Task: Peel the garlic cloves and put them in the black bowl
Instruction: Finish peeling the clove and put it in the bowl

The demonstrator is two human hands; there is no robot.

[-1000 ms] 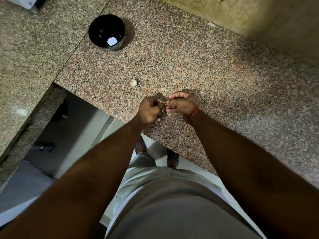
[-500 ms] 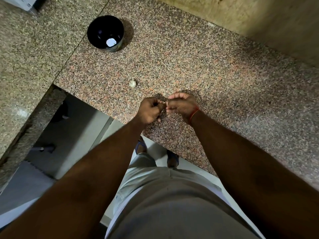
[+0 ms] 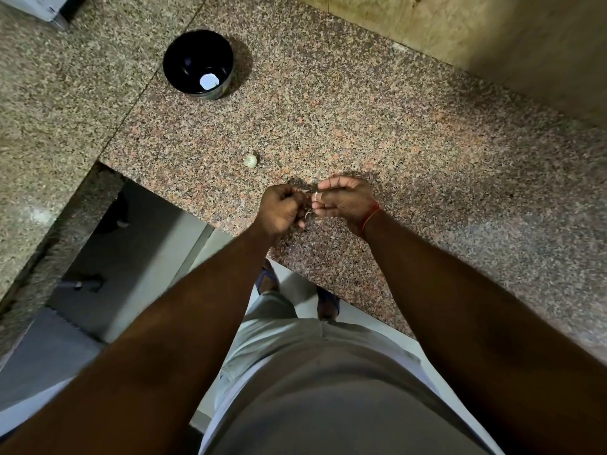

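Observation:
My left hand (image 3: pixel 282 210) and my right hand (image 3: pixel 346 200) meet just above the granite counter near its front edge. Both have curled fingers pinching a small garlic clove (image 3: pixel 316 198) between them; only a pale sliver and a wisp of skin (image 3: pixel 308 214) show. A second, unpeeled clove (image 3: pixel 250 160) lies on the counter a little beyond my left hand. The black bowl (image 3: pixel 184 54) stands farther back on the left, with one white peeled clove (image 3: pixel 208 81) in its bottom.
The speckled granite counter (image 3: pixel 410 136) runs diagonally, with a tan wall (image 3: pixel 492 37) behind it. A second counter slab (image 3: pixel 49 103) joins on the left, above an open gap to the floor. A white object (image 3: pixel 42 4) sits at the top left corner.
My hands stay together on the clove and have barely shifted; my left hand has turned slightly. The bowl and loose clove are unmoved.

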